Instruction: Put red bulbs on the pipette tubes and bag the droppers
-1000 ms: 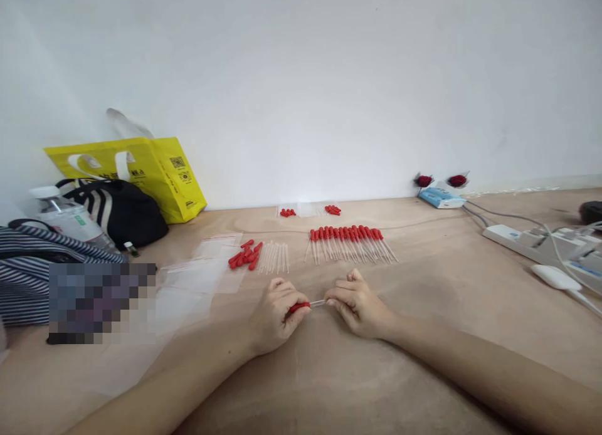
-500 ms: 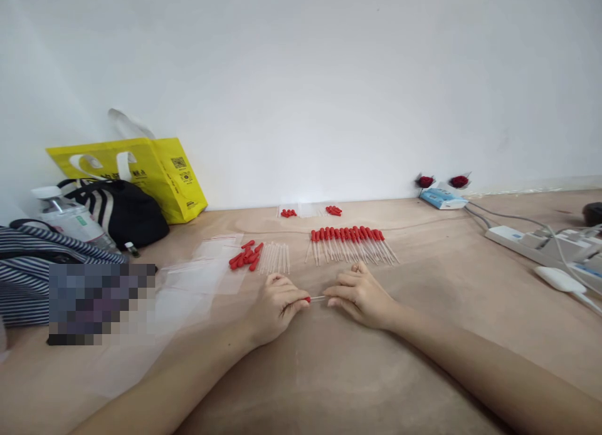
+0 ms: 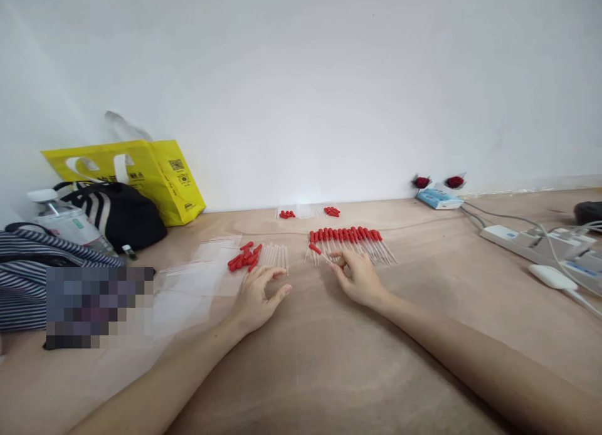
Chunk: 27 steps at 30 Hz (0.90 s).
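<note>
Between thumb and finger, my right hand (image 3: 358, 277) pinches the clear stem of a red-capped dropper (image 3: 315, 249), its cap pointing up and left. Just beyond lies a row of red-capped droppers (image 3: 345, 235) with clear stems toward me. My left hand (image 3: 261, 297) is open, thumb and fingers apart, holding nothing, beside a group of bare clear tubes (image 3: 273, 257). Loose red caps (image 3: 244, 257) are piled left of those tubes, next to clear plastic bags (image 3: 188, 291).
Further back are two small groups of red caps (image 3: 286, 215) on clear plastic. At left stand a yellow bag (image 3: 176, 190), a black bag (image 3: 136, 215), a bottle (image 3: 70, 225) and a striped bag (image 3: 23, 284). A tissue pack (image 3: 439, 199) and power strip (image 3: 540, 247) lie right.
The dropper has gone from between both hands to my right hand alone, up toward the row. My left hand has let go, opened and moved left toward the bare tubes.
</note>
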### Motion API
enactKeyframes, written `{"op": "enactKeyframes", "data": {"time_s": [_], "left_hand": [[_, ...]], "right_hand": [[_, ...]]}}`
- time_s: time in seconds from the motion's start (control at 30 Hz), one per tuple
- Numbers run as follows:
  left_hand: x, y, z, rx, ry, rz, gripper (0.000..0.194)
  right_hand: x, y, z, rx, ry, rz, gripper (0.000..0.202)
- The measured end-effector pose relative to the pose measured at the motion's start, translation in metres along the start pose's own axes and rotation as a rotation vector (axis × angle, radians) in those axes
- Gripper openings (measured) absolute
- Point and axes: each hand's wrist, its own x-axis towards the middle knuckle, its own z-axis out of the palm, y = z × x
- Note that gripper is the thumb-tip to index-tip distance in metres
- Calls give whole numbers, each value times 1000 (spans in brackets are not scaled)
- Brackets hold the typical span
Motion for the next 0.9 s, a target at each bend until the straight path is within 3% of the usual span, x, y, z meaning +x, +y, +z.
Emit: {"op": "enactKeyframes", "data": {"time_s": [0.23, 0.43, 0.63, 0.9], "left_hand": [[1, -8, 5, 20, 5, -20, 11], [1, -12, 4, 19, 45, -34, 9], [2, -13, 4, -10, 18, -53, 11], [4, -14, 2, 16, 82, -75, 24]], "right_hand": [[55, -37, 45, -163, 28, 285, 21], [73, -60, 75, -308, -87, 351, 25], [69, -53, 74, -353, -188, 354, 26], [60, -43, 60, -367, -161, 294, 26]]}}
